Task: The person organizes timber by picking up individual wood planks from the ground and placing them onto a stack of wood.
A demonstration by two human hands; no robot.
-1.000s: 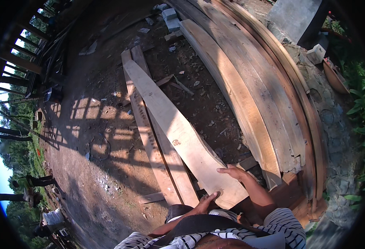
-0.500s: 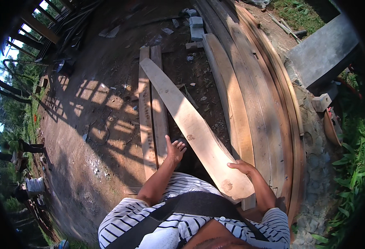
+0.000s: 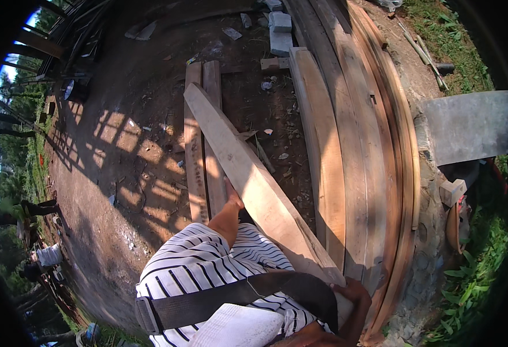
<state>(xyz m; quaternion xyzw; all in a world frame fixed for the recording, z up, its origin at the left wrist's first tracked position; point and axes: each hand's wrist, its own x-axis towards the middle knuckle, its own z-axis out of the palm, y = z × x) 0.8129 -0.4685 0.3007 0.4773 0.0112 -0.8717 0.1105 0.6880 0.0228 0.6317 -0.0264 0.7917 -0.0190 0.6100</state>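
A long pale wooden plank (image 3: 236,162) slants from the far left toward my right side, with a patch of sunlight across its middle. Its far end rests over two narrower boards on the ground, the left board (image 3: 194,144) and the right board (image 3: 214,173). My left hand (image 3: 234,195) is at the plank's left edge, its fingers mostly hidden beneath the wood. Close to my body, my right hand (image 3: 352,291) grips the plank's near right edge, partly in shadow.
A thick beam (image 3: 323,150) lies right of the plank, beside a stack of long boards (image 3: 375,144). Pale blocks (image 3: 280,40) stand at the far end. A grey slab (image 3: 468,127) and a small wooden block (image 3: 452,192) are further right. Dirt ground (image 3: 103,214) stretches left.
My left hand has moved from open air to the plank's edge. The plank's near end has come closer to my body and tilted, with my right hand lower on it.
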